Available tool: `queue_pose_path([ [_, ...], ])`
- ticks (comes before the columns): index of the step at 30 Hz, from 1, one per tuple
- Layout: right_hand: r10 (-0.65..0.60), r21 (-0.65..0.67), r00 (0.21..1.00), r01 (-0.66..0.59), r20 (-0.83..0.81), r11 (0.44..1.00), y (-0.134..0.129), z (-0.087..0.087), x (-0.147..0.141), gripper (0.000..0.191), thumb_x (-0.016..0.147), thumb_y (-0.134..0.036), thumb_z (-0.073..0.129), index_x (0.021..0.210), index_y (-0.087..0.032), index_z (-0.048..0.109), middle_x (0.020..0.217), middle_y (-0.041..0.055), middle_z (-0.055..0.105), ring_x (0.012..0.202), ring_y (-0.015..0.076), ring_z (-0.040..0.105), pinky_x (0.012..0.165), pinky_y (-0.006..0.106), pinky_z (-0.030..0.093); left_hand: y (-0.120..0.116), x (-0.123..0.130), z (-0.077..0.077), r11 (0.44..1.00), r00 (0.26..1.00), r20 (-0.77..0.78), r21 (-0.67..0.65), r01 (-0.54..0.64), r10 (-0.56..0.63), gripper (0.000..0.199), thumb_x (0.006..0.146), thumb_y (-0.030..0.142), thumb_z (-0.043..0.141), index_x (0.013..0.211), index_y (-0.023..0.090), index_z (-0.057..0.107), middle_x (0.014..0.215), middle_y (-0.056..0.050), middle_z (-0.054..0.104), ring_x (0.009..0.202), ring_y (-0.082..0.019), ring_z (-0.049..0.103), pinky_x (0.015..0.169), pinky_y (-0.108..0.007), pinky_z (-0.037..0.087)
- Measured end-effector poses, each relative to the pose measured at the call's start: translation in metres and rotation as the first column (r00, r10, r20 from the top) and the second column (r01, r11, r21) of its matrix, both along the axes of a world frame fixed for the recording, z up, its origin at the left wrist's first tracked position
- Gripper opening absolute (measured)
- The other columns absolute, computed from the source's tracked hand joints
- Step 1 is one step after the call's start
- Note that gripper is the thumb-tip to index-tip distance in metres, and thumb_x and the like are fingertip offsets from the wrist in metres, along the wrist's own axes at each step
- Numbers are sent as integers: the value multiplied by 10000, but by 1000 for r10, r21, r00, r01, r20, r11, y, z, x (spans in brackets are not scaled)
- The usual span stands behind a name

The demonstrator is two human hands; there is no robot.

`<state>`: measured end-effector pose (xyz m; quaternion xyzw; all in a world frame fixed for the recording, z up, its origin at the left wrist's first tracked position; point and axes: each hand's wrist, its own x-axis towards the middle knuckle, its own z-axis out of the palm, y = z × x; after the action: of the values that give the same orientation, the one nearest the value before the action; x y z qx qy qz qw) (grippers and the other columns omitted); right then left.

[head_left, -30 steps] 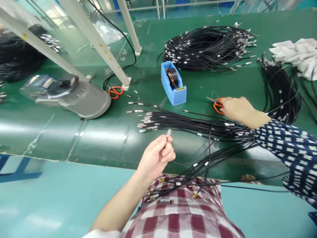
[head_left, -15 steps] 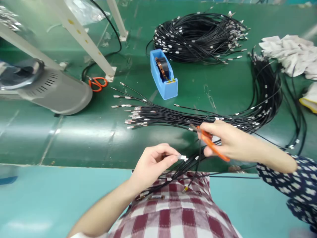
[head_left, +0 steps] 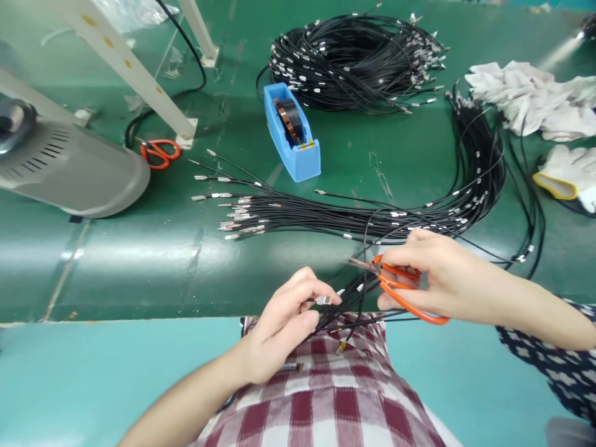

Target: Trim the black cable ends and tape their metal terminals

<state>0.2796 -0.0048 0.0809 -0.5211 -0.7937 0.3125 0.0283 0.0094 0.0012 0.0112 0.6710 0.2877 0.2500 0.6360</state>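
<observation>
My left hand pinches a black cable near its end, just above the table's front edge. The cable's small whitish metal connector shows between thumb and fingers. In my right hand is a pair of orange-handled scissors, gripped by the handles, with the blades pointing left toward the left hand. Below and between both hands, a loose bunch of black cables with white tags hangs over the edge onto a checked apron. Behind the hands lies a long cable bundle, its connector ends at the left.
A blue tape dispenser stands behind the bundle, near a large cable coil. White gloves lie at right. On the left are a grey rounded device, a second orange scissors and a white metal post.
The scissors have moved down, away from the long bundle, and their blades now show clearly. My left hand has turned, and the white bit at its fingertips gives way to the connector. The view has shifted right.
</observation>
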Motion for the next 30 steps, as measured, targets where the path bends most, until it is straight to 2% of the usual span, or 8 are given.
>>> queue_pose_path([
  [3,-13,-2,1000,13,-6,1000,0,-2,0,392,887,-483,646,639,-216,504,544,-49,563,556,130,472,671,298,330,-1,-2,-2,998,999,23,-53,-43,45,307,1033,357,431,992,212,698,869,-47,523,775,-171,492,713,-299,388],
  [6,36,-16,999,-36,-31,999,-1,-1,-1,348,900,-461,625,666,-216,549,548,-45,566,563,132,474,683,297,333,-2,-2,-2,998,998,0,-10,-59,59,230,1018,276,491,943,217,701,825,-30,526,757,-157,486,702,-285,370],
  [11,47,-3,999,-47,-23,999,-4,2,0,378,904,-512,614,679,-211,570,552,-44,561,555,128,452,700,302,331,-3,-2,2,999,999,33,-38,8,-6,382,1023,465,410,1076,202,682,887,-58,521,780,-187,484,719,-316,383],
  [15,38,-87,998,-42,-46,995,-3,1,3,373,878,-543,645,695,-221,597,565,-42,580,614,151,496,691,299,339,-4,0,0,998,999,14,-51,-41,42,287,1033,321,452,946,208,701,857,-44,555,789,-164,524,745,-292,410],
  [17,52,-77,999,-53,-11,996,-2,-1,5,386,882,-562,633,706,-219,613,583,-37,597,609,153,506,686,309,329,-5,2,-2,998,999,-2,32,-52,53,214,1009,254,520,936,202,714,823,-33,580,764,-146,541,715,-268,421],
  [22,98,171,981,-127,168,977,-4,-3,6,364,907,-499,623,696,-205,594,579,-45,607,505,112,407,731,351,284,-8,6,-7,930,988,-41,346,-128,151,133,967,148,577,1005,170,703,784,-16,551,713,-119,529,633,-228,420],
  [26,252,272,949,-297,189,915,-5,-2,2,268,937,-324,597,705,-192,581,602,-48,636,505,108,399,724,348,252,-8,8,-11,861,986,-113,506,-50,124,127,968,117,564,1005,154,680,807,-18,551,742,-123,518,685,-245,421],
  [30,315,261,919,-372,236,891,-2,-2,-2,307,923,-321,607,656,-184,538,590,-46,628,501,108,411,698,346,223,-6,10,-10,815,986,-134,580,-6,103,124,973,111,556,993,149,672,780,-5,554,737,-122,512,709,-264,395],
])
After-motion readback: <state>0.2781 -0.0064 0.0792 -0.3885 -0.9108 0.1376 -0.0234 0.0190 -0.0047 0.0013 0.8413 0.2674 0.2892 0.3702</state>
